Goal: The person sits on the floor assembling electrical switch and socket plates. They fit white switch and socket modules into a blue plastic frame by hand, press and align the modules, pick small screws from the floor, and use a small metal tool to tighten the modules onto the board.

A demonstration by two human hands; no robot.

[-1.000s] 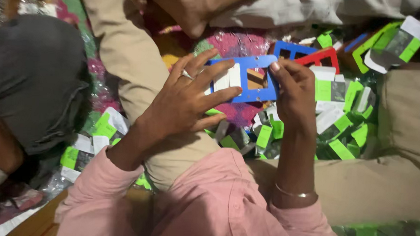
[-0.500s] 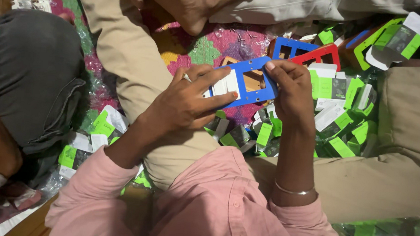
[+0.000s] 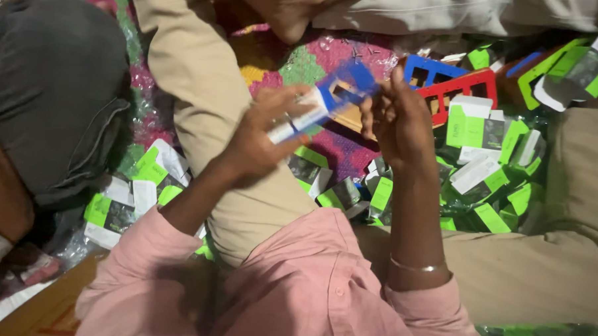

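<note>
Frame (image 3: 338,90) blue, tilted, left hand (image 3: 260,143), right hand (image 3: 397,122)

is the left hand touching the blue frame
Touching. The head view shows the left hand gripping the blue frame at its white end, fingers wrapped on it with no gap.

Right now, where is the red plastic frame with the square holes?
In the head view, the red plastic frame lies on the floor at upper right, just beyond the right hand, beside a blue plastic frame.
</note>
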